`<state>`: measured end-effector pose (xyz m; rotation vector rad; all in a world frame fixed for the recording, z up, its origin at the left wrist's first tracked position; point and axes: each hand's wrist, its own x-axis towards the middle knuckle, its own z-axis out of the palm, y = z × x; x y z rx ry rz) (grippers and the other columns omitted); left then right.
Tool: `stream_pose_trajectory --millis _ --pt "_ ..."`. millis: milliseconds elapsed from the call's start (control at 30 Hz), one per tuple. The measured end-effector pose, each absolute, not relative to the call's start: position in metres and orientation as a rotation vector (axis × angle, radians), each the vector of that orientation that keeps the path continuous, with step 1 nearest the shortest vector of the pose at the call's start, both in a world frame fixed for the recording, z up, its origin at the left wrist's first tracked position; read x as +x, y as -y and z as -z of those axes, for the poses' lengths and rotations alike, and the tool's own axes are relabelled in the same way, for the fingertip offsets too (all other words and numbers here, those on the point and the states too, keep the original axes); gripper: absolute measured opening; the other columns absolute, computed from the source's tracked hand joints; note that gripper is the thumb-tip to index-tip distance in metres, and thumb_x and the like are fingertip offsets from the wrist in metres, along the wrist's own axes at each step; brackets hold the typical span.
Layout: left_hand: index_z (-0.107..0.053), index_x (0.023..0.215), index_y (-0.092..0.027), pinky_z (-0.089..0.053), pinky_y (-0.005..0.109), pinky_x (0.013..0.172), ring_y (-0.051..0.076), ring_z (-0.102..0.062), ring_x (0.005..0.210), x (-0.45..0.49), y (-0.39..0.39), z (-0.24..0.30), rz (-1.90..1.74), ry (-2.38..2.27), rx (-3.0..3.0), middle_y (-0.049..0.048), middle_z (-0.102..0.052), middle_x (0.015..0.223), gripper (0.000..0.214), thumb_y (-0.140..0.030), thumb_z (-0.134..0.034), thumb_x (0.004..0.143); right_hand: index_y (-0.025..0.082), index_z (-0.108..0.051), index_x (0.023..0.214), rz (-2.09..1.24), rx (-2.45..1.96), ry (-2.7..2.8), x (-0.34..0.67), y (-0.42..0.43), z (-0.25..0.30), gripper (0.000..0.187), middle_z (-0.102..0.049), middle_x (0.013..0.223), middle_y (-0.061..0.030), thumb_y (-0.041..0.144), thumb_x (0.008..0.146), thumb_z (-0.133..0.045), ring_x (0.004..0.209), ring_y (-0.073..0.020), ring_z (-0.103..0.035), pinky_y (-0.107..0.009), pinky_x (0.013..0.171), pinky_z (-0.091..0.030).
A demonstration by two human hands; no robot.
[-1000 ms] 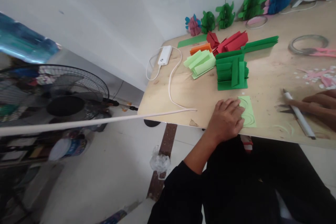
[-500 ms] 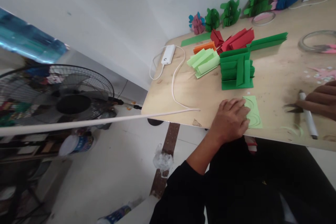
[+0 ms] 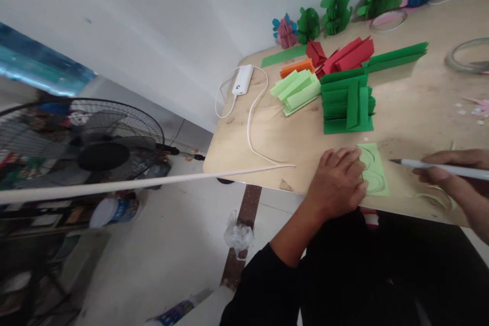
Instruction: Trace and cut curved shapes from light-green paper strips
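Note:
My left hand [image 3: 338,178] lies on the table with its fingers outstretched over the left side of a light green paper piece [image 3: 377,163]. Curved outlines are drawn on that paper. Between the thumb and fingers of my right hand [image 3: 456,178] is a white pen [image 3: 431,165], held nearly level, its dark tip pointing left towards the paper. A thin curved paper strip [image 3: 439,197] lies just below my right hand. Past the light green piece stands a stack of folded dark green paper [image 3: 347,104].
Folded light green [image 3: 296,89], orange [image 3: 296,68] and red paper [image 3: 347,56] lie further back. Paper honeycomb figures [image 3: 336,14] line the wall. A white cable [image 3: 250,125] runs from a power bank [image 3: 242,80] across the table's left edge. Tape rolls [image 3: 453,61] lie at the right.
My right hand has picked up the white pen from the table and turned it level, tip to the left. My left hand stays on the light green paper.

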<state>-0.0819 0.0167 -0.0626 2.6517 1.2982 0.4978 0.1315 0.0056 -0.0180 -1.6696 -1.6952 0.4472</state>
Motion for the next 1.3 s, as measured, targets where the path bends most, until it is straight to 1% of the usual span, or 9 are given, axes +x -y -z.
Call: stream_pose_trajectory --millis 133,233,367,500,567,700,767,967,1300 --pt "-0.056 0.114 -0.016 -0.027 0.044 0.114 0.024 -0.037 0.134 -0.082 -0.017 0.061 -0.497 -1.306 2.642 0.0085 -0.049 0.142 0.033 -0.033 -0.041 0.091 0.032 -0.07 0.086 -0.659 -1.634 1.641 0.111 -0.005 0.022 0.029 -0.074 0.087 -0.0016 0.055 0.078 -0.055 0.078 -0.0234 -0.068 -0.039 0.068 -0.053" --pt "-0.057 0.112 -0.015 -0.027 0.042 0.114 0.024 -0.038 0.134 -0.082 -0.017 0.06 -0.504 -1.298 2.631 0.0079 -0.049 0.142 0.033 -0.034 -0.04 0.091 0.032 -0.07 0.085 -0.683 -1.656 1.689 0.11 -0.008 0.029 0.029 -0.074 0.087 -0.0016 0.056 0.077 -0.055 0.077 -0.024 -0.069 -0.039 0.067 -0.054" --pt "-0.057 0.112 -0.015 -0.026 0.041 0.115 0.024 -0.038 0.135 -0.083 -0.017 0.058 -0.496 -1.302 2.613 0.0071 -0.05 0.142 0.033 -0.034 -0.039 0.092 0.031 -0.066 0.079 -0.649 -1.696 1.724 0.11 -0.008 0.037 0.031 -0.072 0.078 -0.0004 0.06 0.075 -0.056 0.069 -0.0225 -0.068 -0.036 0.061 -0.053" --pt "-0.058 0.112 -0.015 -0.025 0.042 0.115 0.023 -0.036 0.136 -0.084 -0.017 0.057 -0.479 -1.309 2.601 0.0065 -0.049 0.143 0.033 -0.035 -0.038 0.092 0.032 -0.065 0.079 -0.567 -1.684 1.746 0.107 -0.003 0.044 0.031 -0.07 0.074 0.0 0.059 0.079 -0.051 0.067 -0.022 -0.067 -0.035 0.057 -0.053" --pt "-0.058 0.112 -0.016 -0.025 0.042 0.115 0.023 -0.035 0.137 -0.084 -0.017 0.056 -0.46 -1.307 2.604 0.0066 -0.048 0.144 0.034 -0.035 -0.038 0.093 0.033 -0.065 0.082 -0.503 -1.672 1.778 0.106 -0.001 0.045 0.028 -0.071 0.077 0.0 0.057 0.08 -0.05 0.068 -0.0225 -0.067 -0.036 0.058 -0.053" --pt "-0.058 0.111 -0.016 -0.024 0.041 0.116 0.022 -0.034 0.137 -0.085 -0.017 0.056 -0.446 -1.295 2.613 0.0063 -0.048 0.144 0.033 -0.036 -0.039 0.092 0.036 -0.066 0.099 -0.457 -1.616 1.822 0.104 0.003 0.048 0.025 -0.073 0.095 -0.0002 0.047 0.083 -0.05 0.086 -0.0247 -0.069 -0.039 0.074 -0.055" --pt "-0.058 0.11 -0.016 -0.024 0.04 0.116 0.022 -0.034 0.137 -0.086 -0.018 0.056 -0.451 -1.289 2.61 0.0062 -0.049 0.143 0.032 -0.036 -0.041 0.092 0.036 -0.064 0.106 -0.421 -1.543 1.882 0.105 0.003 0.051 0.028 -0.073 0.098 0.0005 0.043 0.084 -0.049 0.088 -0.0242 -0.069 -0.038 0.078 -0.055" --pt "-0.058 0.11 -0.016 -0.026 0.042 0.115 0.022 -0.035 0.136 -0.086 -0.018 0.056 -0.433 -1.284 2.619 0.0081 -0.049 0.142 0.032 -0.036 -0.043 0.091 0.034 -0.059 0.118 -0.269 -1.426 2.017 0.11 0.006 0.061 0.033 -0.073 0.101 0.0028 0.034 0.086 -0.05 0.078 -0.0193 -0.07 -0.032 0.072 -0.054" --pt "-0.056 0.11 -0.013 -0.026 0.042 0.115 0.022 -0.039 0.134 -0.086 -0.019 0.06 -0.562 -1.28 2.57 0.0099 -0.053 0.138 0.033 -0.035 -0.045 0.089 0.03 -0.061 0.114 -0.206 -1.422 2.048 0.107 0.005 0.057 0.029 -0.073 0.101 0.002 0.032 0.088 -0.049 0.081 -0.018 -0.069 -0.031 0.065 -0.049"
